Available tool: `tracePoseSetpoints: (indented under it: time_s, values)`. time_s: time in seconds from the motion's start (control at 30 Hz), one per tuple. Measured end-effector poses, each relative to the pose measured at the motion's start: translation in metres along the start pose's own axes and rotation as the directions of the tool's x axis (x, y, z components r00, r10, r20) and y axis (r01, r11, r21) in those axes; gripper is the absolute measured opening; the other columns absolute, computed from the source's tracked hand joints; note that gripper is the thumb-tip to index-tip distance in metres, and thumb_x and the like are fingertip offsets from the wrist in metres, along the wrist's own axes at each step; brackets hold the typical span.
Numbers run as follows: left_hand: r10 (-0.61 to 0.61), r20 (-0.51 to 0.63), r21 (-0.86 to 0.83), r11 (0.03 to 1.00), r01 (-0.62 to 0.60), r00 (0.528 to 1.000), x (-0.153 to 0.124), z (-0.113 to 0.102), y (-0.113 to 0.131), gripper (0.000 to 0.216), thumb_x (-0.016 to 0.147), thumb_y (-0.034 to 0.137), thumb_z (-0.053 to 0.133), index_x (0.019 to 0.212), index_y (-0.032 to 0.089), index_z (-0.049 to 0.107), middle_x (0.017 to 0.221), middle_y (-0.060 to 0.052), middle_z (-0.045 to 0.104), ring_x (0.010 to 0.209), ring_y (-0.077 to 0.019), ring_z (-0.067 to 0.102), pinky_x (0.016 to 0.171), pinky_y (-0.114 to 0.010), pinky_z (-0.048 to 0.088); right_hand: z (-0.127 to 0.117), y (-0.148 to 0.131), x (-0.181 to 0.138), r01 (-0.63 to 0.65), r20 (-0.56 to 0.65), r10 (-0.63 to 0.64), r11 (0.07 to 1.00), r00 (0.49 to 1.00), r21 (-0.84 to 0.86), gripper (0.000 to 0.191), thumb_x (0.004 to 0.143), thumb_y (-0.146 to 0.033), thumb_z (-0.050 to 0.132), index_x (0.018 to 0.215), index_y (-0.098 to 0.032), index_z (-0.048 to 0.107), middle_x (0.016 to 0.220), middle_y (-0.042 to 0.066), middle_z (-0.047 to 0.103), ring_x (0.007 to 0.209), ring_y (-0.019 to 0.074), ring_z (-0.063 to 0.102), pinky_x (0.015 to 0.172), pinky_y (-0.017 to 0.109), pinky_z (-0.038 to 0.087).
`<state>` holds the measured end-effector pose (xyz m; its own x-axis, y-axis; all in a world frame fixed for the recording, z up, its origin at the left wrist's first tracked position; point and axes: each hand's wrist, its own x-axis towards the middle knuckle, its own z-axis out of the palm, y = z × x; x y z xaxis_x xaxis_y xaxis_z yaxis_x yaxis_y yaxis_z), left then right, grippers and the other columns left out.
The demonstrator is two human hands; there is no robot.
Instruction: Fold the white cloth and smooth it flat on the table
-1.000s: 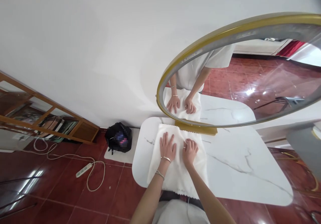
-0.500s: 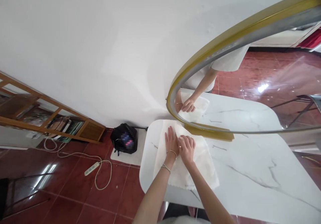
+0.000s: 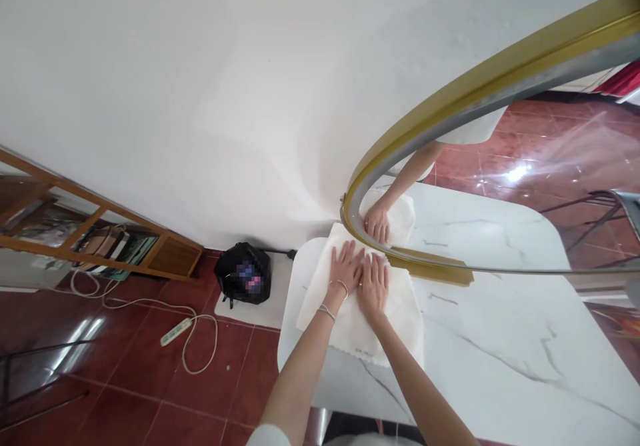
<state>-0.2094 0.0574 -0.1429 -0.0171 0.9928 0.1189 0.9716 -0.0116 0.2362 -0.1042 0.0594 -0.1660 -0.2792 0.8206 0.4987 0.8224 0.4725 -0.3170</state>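
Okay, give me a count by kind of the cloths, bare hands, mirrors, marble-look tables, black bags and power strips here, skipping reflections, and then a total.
White cloth: 1
Bare hands: 2 (left hand, right hand)
Mirror: 1
Marble-look table: 1
Black bag: 1
Power strip: 1
Total: 7

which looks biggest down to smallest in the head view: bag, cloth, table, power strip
Largest to smallest, as they look in the head view:
1. table
2. cloth, partly hidden by the hands
3. bag
4. power strip
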Motion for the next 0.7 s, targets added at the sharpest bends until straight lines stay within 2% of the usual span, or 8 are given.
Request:
tracePoseSetpoints:
  time_s: [0.07, 0.17, 0.3, 0.43, 0.57, 0.63, 0.7]
  values:
    - [-0.039, -0.004, -0.012, 0.999, 0.039, 0.999, 0.004, 0.0, -0.008, 0.049, 0.095, 0.032, 0.033, 0.143, 0.033, 0.031, 0.155, -0.002, 0.022, 0.143, -0.0228, 0.014, 0.115, -0.054, 0.014, 0.009, -0.003, 0.007, 0.008, -0.007, -0.008, 1.0, 1.0, 0.023, 0.051, 0.096, -0.018, 0.03, 0.146, -0.012, 0.025, 0.14, 0.019, 0.044, 0.136, 0.0255, 0.03, 0.107, 0.049, 0.029]
    - [-0.171, -0.015, -0.015, 0.985, 0.17, 0.985, 0.002, -0.004, -0.025, 0.049, 0.093, 0.031, 0.036, 0.142, 0.035, 0.033, 0.155, -0.001, 0.022, 0.143, -0.0225, 0.015, 0.115, -0.053, 0.013, 0.024, -0.015, 0.019, 0.051, 0.044, -0.055, 0.994, 0.997, 0.092, 0.047, 0.095, -0.017, 0.03, 0.141, -0.008, 0.034, 0.137, 0.022, 0.046, 0.133, 0.0272, 0.034, 0.105, 0.051, 0.031]
    - [-0.392, -0.043, 0.01, 0.92, 0.393, 0.919, -0.017, -0.016, -0.047, 0.049, 0.094, 0.03, 0.036, 0.142, 0.033, 0.033, 0.155, -0.003, 0.021, 0.143, -0.0226, 0.015, 0.115, -0.053, 0.012, 0.035, -0.041, 0.03, 0.185, 0.15, -0.216, 0.963, 0.965, 0.198, 0.045, 0.094, -0.017, 0.031, 0.138, -0.009, 0.04, 0.137, 0.018, 0.047, 0.132, 0.0248, 0.037, 0.107, 0.049, 0.029]
    - [-0.519, -0.077, 0.059, 0.85, 0.524, 0.851, -0.068, -0.024, -0.048, 0.049, 0.094, 0.028, 0.034, 0.143, 0.03, 0.033, 0.155, -0.006, 0.019, 0.143, -0.0238, 0.014, 0.114, -0.053, 0.013, 0.015, -0.062, 0.013, 0.32, 0.203, -0.381, 0.905, 0.902, 0.279, 0.046, 0.092, -0.015, 0.033, 0.137, -0.016, 0.043, 0.141, 0.008, 0.046, 0.133, 0.0204, 0.035, 0.11, 0.042, 0.027]
    - [-0.535, -0.112, 0.082, 0.835, 0.544, 0.837, -0.141, -0.023, -0.02, 0.049, 0.093, 0.024, 0.035, 0.142, 0.028, 0.036, 0.154, -0.008, 0.022, 0.142, -0.0259, 0.017, 0.114, -0.053, 0.016, -0.023, -0.059, -0.032, 0.405, 0.252, -0.508, 0.838, 0.823, 0.366, 0.048, 0.091, -0.021, 0.038, 0.139, -0.017, 0.039, 0.144, 0.009, 0.041, 0.136, 0.0229, 0.03, 0.11, 0.044, 0.026]
    - [-0.526, -0.142, 0.09, 0.837, 0.54, 0.839, -0.17, -0.02, -0.003, 0.049, 0.093, 0.025, 0.035, 0.142, 0.027, 0.036, 0.154, -0.009, 0.021, 0.142, -0.0272, 0.017, 0.113, -0.054, 0.017, -0.039, -0.05, -0.052, 0.362, 0.229, -0.458, 0.86, 0.859, 0.359, 0.049, 0.091, -0.026, 0.042, 0.139, -0.016, 0.038, 0.14, 0.011, 0.045, 0.132, 0.0239, 0.034, 0.106, 0.042, 0.03]
    - [-0.509, -0.154, 0.1, 0.845, 0.526, 0.847, -0.182, -0.017, 0.012, 0.05, 0.093, 0.024, 0.035, 0.143, 0.026, 0.034, 0.155, -0.01, 0.021, 0.142, -0.0279, 0.016, 0.113, -0.055, 0.018, -0.049, -0.037, -0.066, 0.232, 0.193, -0.3, 0.922, 0.934, 0.309, 0.046, 0.091, -0.029, 0.045, 0.134, -0.013, 0.042, 0.129, 0.013, 0.054, 0.123, 0.0247, 0.042, 0.1, 0.041, 0.035]
